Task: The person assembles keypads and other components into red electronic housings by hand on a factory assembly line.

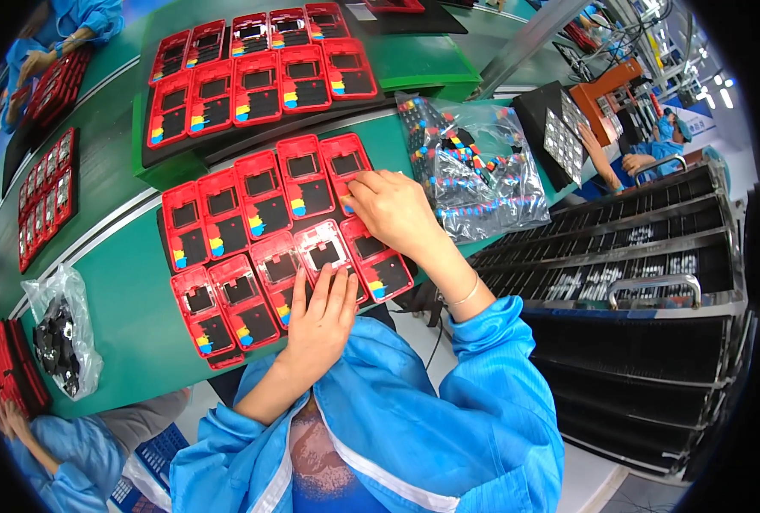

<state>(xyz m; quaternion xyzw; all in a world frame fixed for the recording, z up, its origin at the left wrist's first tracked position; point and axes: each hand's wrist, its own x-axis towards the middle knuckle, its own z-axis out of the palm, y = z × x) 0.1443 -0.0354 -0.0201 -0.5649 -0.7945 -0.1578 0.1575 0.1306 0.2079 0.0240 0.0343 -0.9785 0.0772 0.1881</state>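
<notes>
Blue jacket (457,419) nearest camera. Left, clear bag of black parts (62,338) on green table (141,321). Middle, ten red casings (265,247), two rows of five; eight plainly show coloured pieces (256,226), so those look done on that count. Left hand (318,329) lies flat, fingers slightly spread, over lower-row fourth casing (322,232); its lower end is hidden, can't tell if done. Right hand (397,209), fingers bunched, covers upper-right casing (344,156), probably unfinished; grip content not visible. Far right, bag of coloured parts (500,184).
</notes>
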